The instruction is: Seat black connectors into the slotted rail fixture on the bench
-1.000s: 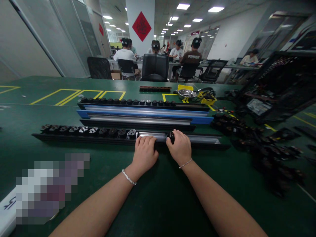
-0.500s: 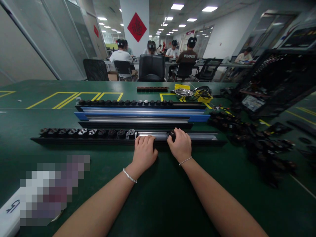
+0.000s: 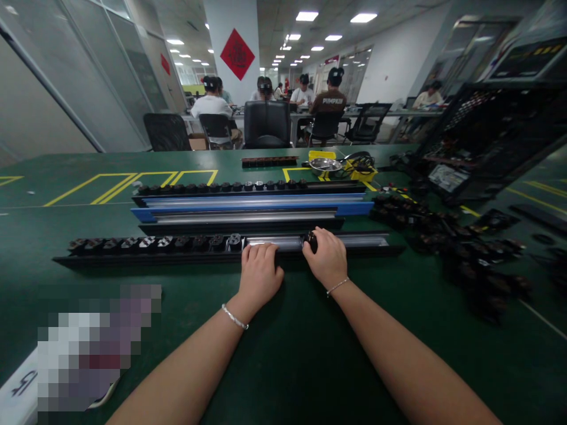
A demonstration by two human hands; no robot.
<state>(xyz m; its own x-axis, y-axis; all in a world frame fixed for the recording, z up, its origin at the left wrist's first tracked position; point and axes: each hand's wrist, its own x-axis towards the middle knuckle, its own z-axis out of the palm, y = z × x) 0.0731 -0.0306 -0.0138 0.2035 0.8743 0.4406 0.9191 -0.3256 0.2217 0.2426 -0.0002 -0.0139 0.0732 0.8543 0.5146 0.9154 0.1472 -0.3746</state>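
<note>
A long black rail (image 3: 155, 260) with a silvery inner channel lies crosswise in front of me. A row of black socket modules (image 3: 182, 244) fills its left part, up to just left of my left hand. My left hand (image 3: 261, 274) grips the rail's near edge, fingers curled over the side and thumb apart on the right. Toward the right of the channel, my right hand (image 3: 328, 258) is closed on a single black socket module (image 3: 311, 241) sitting in or just over the rail. Bare channel shows between the hands; the module's underside is hidden.
Behind lie a blue rail (image 3: 354, 209) and another black rail with sockets (image 3: 204, 189). A heap of black parts (image 3: 469, 254) spreads at right, near a black open case (image 3: 496, 136). A metal bowl (image 3: 325, 166) and yellow bins (image 3: 361, 172) stand farther back.
My right hand has slid slightly right along the rail with the socket module. My left hand keeps its hold on the rail. The camera view has shifted a little.
</note>
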